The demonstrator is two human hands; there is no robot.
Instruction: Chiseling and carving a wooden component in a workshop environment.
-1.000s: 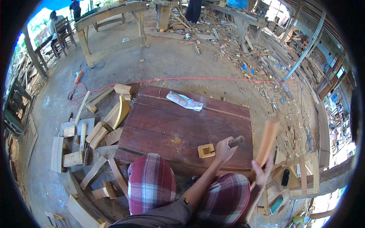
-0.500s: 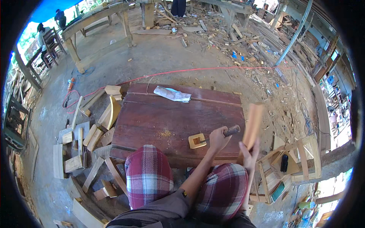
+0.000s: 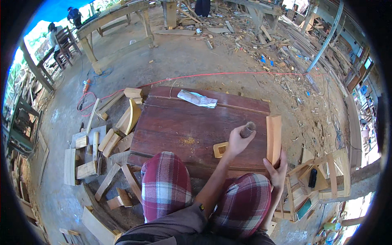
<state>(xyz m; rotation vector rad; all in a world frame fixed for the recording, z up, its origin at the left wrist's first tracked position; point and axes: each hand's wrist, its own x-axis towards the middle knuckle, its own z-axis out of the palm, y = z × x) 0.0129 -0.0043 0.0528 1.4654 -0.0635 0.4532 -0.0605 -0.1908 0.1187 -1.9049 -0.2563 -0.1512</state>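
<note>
My left hand (image 3: 239,141) is closed round the dark cylindrical handle of a tool (image 3: 248,129), likely a chisel, above the reddish-brown wooden board (image 3: 196,126); its blade is hidden. Just left of and below that hand lies a small pale square wood block (image 3: 220,150) with a hollowed middle. My right hand (image 3: 275,169) grips the lower part of a long pale wooden piece (image 3: 273,136), held upright beside the board's right edge. Sawdust (image 3: 188,140) lies on the board, and a crumpled pale sheet (image 3: 197,99) rests near its far edge.
Wooden offcuts (image 3: 87,169) lie left of the board. A wooden frame (image 3: 332,179) stands at right. A red cord (image 3: 212,76) crosses the floor beyond. Workbenches (image 3: 114,32), scrap wood and seated or standing people (image 3: 73,15) are in the background. My plaid-covered knees are below.
The long wooden piece has swung from a slant to nearly upright. My left hand has tilted the tool handle more upright, so its top end now faces the camera.
</note>
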